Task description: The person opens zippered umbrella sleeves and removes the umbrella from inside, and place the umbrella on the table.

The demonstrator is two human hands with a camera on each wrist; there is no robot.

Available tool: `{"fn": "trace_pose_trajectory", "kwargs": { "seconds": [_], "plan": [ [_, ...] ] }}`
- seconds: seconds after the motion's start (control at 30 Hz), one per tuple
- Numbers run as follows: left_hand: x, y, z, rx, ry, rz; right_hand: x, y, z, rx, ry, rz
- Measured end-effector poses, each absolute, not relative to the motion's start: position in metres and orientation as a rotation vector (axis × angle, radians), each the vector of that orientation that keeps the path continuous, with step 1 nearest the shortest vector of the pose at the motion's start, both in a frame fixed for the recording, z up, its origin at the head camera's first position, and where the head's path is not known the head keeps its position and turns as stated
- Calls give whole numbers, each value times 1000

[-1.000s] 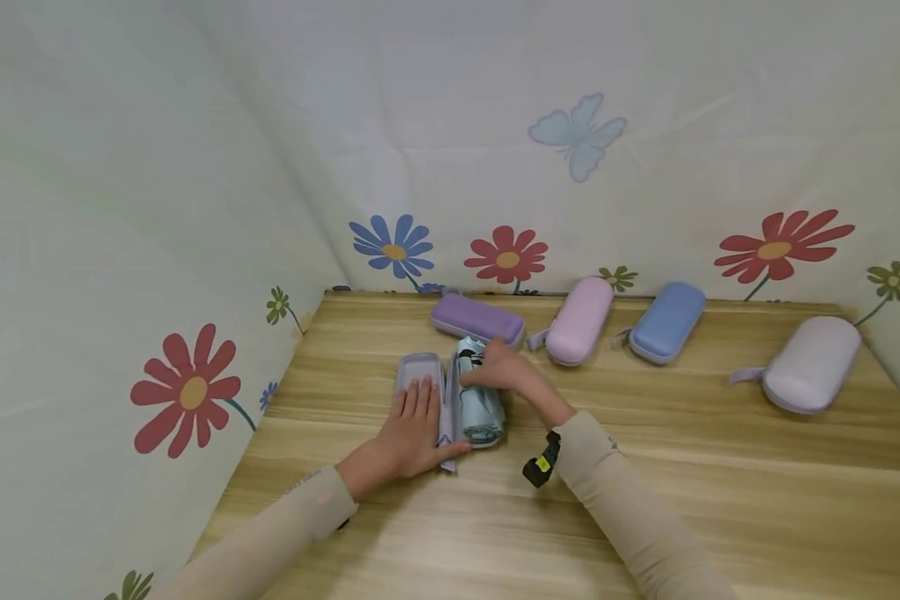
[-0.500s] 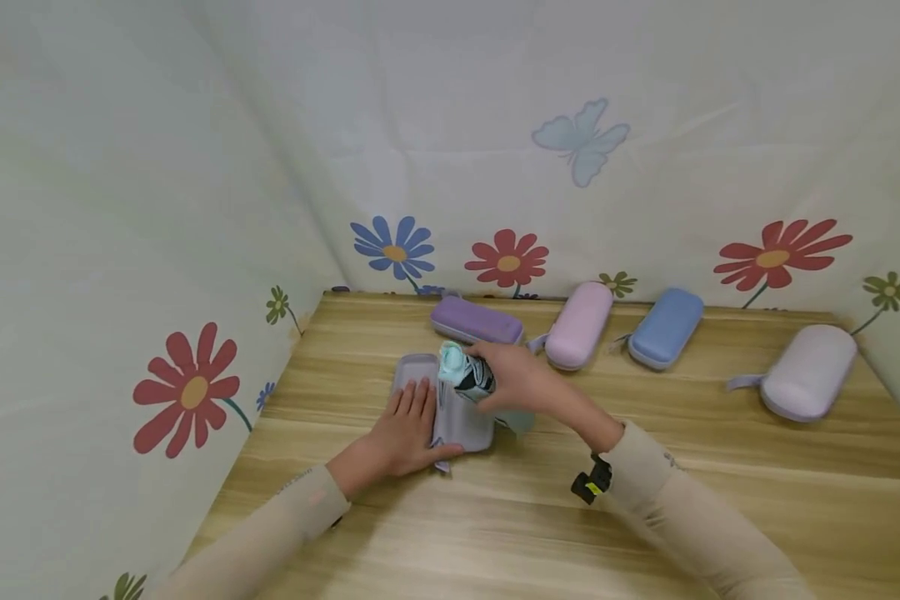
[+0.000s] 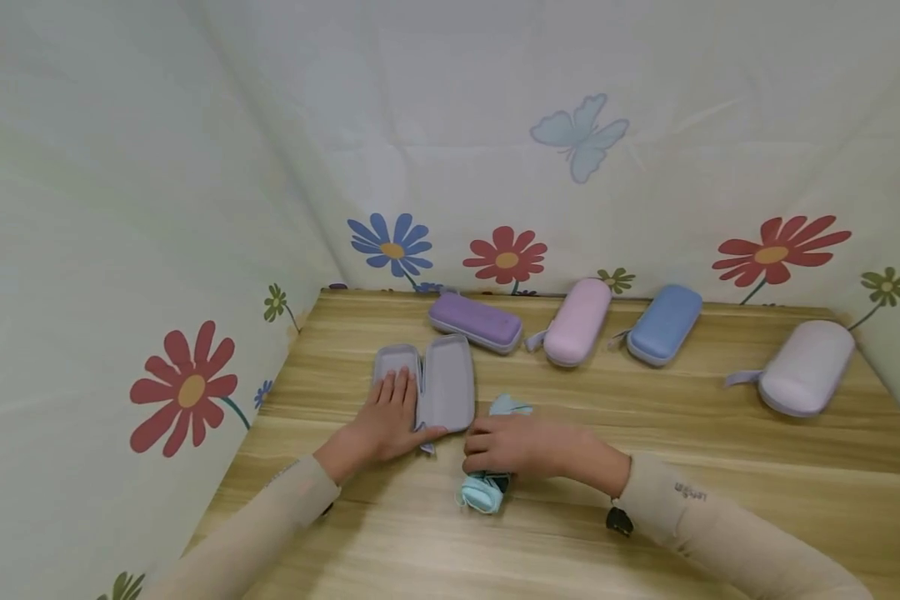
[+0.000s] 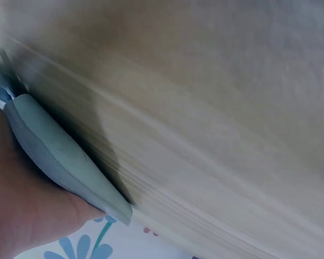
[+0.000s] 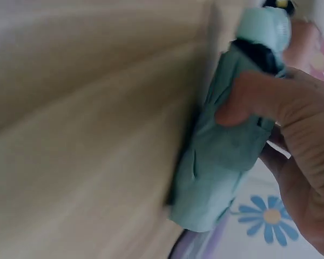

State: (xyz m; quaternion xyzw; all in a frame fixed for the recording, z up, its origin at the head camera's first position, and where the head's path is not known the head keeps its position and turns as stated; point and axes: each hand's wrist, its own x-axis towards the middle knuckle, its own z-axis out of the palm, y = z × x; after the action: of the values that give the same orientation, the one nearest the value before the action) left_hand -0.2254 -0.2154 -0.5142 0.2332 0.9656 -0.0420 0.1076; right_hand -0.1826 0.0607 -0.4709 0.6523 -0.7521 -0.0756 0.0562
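Note:
An unzipped grey hard case (image 3: pixel 450 387) lies spread open on the table, both halves facing up. My left hand (image 3: pixel 386 425) rests flat with straight fingers on its left half, thumb along the near edge; in the left wrist view the case's outer side (image 4: pixel 70 156) shows beside the hand (image 4: pixel 32 210). My right hand (image 3: pixel 521 446) grips a folded pale teal compact umbrella (image 3: pixel 483 493) just right of the case. The right wrist view shows the thumb across the umbrella (image 5: pixel 221 145), with dark patches near its capped end. The hand hides its middle in the head view.
Along the back of the wooden table (image 3: pixel 645 517) lie closed zip cases: a purple one (image 3: pixel 476 321), a pink one (image 3: pixel 579 322) and a blue one (image 3: pixel 665 325). A pale whitish case (image 3: pixel 808 368) lies far right. A flower-printed white cloth (image 3: pixel 450 167) encloses the back and sides.
My right hand has lifted the umbrella out of the case's right half and brought it nearer, down to table level. The case and my left hand have shifted slightly left.

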Motion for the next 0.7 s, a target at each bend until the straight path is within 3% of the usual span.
{"fn": "trace_pose_trajectory", "kwargs": {
  "seconds": [0.3, 0.7],
  "plan": [
    [-230, -214, -513, 667, 2840, -113, -181, 69, -481, 1980, -2248, -112],
    [-243, -225, -515, 545, 2880, -78, -195, 91, -483, 1575, -2627, 94]
  ]
}}
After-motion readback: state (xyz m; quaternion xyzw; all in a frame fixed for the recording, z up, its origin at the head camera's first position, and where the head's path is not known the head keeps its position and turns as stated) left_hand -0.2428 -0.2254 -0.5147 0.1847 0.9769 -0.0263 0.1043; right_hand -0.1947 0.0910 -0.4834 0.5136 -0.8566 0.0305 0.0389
